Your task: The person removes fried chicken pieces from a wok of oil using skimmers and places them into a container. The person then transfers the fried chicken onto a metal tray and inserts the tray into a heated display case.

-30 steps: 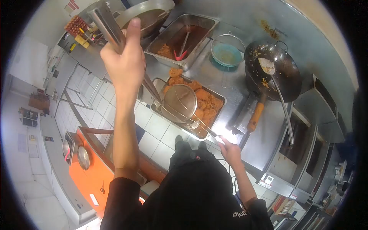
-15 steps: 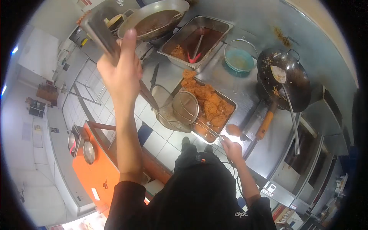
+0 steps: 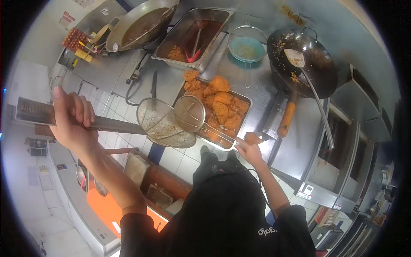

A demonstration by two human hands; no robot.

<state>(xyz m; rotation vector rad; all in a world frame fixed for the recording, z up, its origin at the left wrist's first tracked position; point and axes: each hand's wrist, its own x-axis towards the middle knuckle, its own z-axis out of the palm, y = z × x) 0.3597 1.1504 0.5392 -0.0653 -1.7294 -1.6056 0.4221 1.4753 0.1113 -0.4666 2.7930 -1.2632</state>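
My left hand [image 3: 73, 120] is wrapped around the thick metal handle of a large skimmer [image 3: 160, 128], held almost level across the left side. Its wide mesh bowl, dotted with crumbs, is beside a metal tray [image 3: 247, 128] heaped with fried chicken pieces [image 3: 222, 107]. My right hand [image 3: 250, 150] grips the thin wire handle of a small mesh strainer [image 3: 188, 112]. The strainer's round bowl overlaps the large skimmer's rim and the tray's left edge in view; whether they touch I cannot tell. One brown fried piece [image 3: 253, 138] lies just behind my right hand.
Behind the tray stand a deep pan of dark sauce [image 3: 201, 40] and a turquoise bowl under a sieve [image 3: 247, 49]. A black wok [image 3: 319, 64] with a ladle is at right, near a cleaver [image 3: 280, 118]. A wok of brown liquid [image 3: 145, 28] and a knife [image 3: 154, 83] are left.
My left hand has come down and left, swinging the large skimmer's handle from steep to nearly level. The view has shifted to the right. My right hand still holds the small strainer.
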